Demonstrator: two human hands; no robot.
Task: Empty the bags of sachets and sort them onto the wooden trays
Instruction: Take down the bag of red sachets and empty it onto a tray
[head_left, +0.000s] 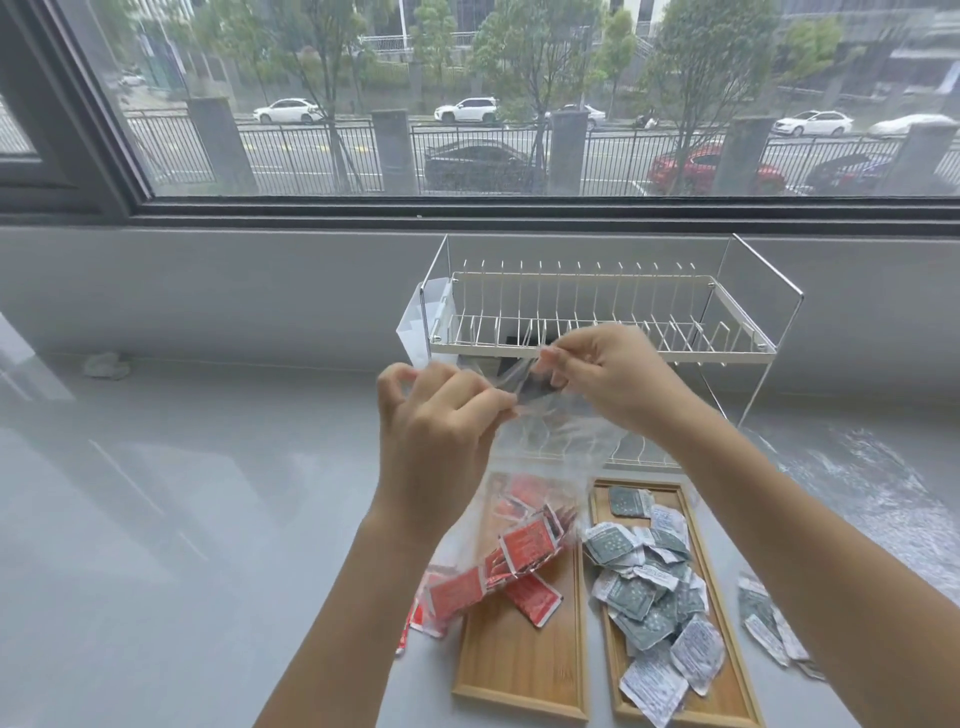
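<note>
A clear plastic bag (550, 441) hangs in the air above the trays, red sachets (524, 540) bunched in its lower part. My left hand (441, 415) pinches one side of the bag's top edge and my right hand (608, 374) pinches the other side. Below, the left wooden tray (519, 670) carries a few red sachets (535, 597), with more spilling off its left side onto the floor. The right wooden tray (727, 696) is heaped with grey-green and white sachets (644, 587).
A white wire dish rack (597, 317) stands behind the trays against the wall under a wide window. Several grey and white sachets (763, 618) lie on the grey surface right of the trays. A crumpled scrap (106, 365) lies far left.
</note>
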